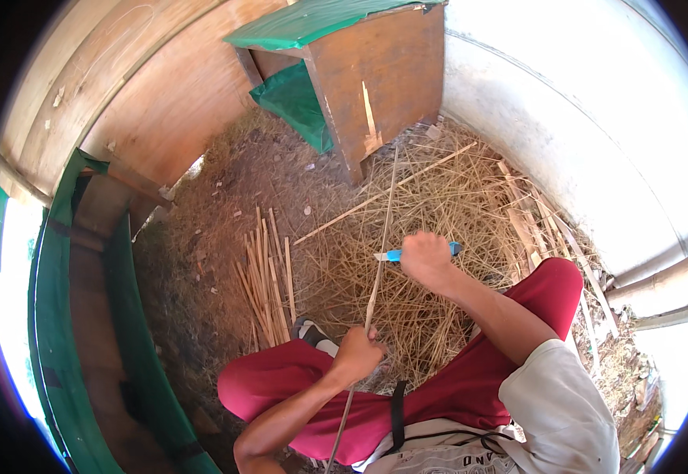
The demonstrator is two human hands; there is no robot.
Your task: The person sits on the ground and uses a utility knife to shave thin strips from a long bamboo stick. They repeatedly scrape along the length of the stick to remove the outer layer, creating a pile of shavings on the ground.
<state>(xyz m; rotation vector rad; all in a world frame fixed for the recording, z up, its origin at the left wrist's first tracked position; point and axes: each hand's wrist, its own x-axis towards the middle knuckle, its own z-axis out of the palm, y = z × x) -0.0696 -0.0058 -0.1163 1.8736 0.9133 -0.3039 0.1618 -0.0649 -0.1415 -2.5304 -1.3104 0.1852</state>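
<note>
My left hand (358, 354) is closed around a long thin strip of bamboo or wood (389, 207), which runs from beside my lap up toward the wooden cabinet. In my right hand (427, 257) is a blue utility knife (456, 249), its fist wrapped round the handle. The knife's short blade points left and meets the strip, or lies just over it; which of the two I cannot tell. Below both hands a heap of thin shavings (415, 316) covers the ground between my legs and the cabinet.
Several cut sticks (263, 276) lie in a bundle left of the shavings. Longer split pieces (529, 221) rest by the pale wall at right. A wooden cabinet (387, 83) with a green cover stands ahead. Green-edged shelving (83, 316) lines the left side.
</note>
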